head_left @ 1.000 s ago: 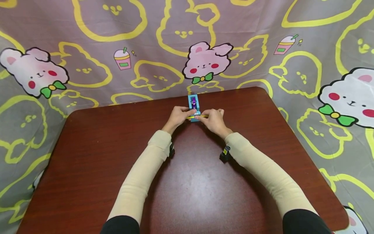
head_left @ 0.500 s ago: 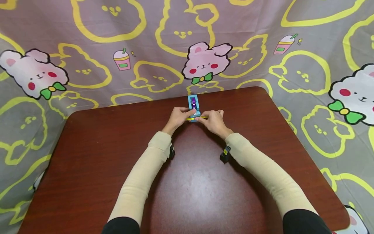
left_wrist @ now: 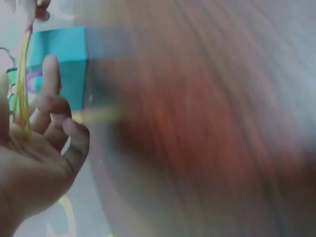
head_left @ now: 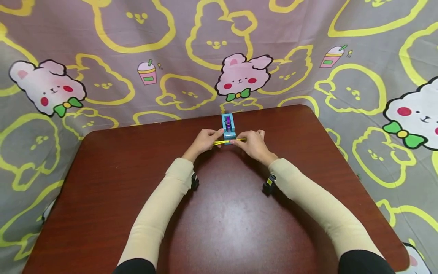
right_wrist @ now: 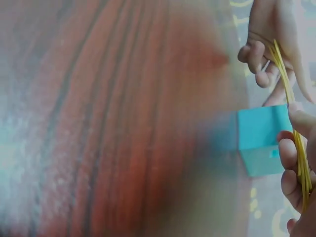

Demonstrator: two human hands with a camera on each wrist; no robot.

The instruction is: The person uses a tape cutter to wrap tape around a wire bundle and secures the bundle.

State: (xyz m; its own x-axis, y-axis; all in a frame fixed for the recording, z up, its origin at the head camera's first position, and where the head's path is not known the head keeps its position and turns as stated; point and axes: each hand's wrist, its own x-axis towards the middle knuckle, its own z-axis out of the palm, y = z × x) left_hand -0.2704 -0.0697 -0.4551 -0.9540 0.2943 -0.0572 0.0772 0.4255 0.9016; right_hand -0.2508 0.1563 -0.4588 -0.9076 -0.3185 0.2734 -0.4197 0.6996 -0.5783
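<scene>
A bundle of thin yellow strands that look like rubber bands (head_left: 220, 143) stretches between the two hands. My right hand (head_left: 254, 145) pinches the bundle between thumb and fingers; its lower end lies along the curled fingers (right_wrist: 289, 153) in the right wrist view. The other end runs onto the palm of my left hand (head_left: 204, 142), whose thumb stands apart from the loosely bent fingers, as the left wrist view of the palm (left_wrist: 39, 158) shows. Just behind the strands is a light blue box-like holder (head_left: 230, 135) with a purple piece (head_left: 228, 122) in it.
The brown wooden table (head_left: 219, 213) spreads out on both sides and towards the body. Its far edge lies just behind the holder, close to a patterned cloth (head_left: 188, 49). Small black wrist cameras (head_left: 269, 185) hang under the sleeves.
The left hand has drawn to the left and its thumb has lifted from the bundle, baring more of the strands. The right hand keeps its pinch. The head view has tilted slightly upward.
</scene>
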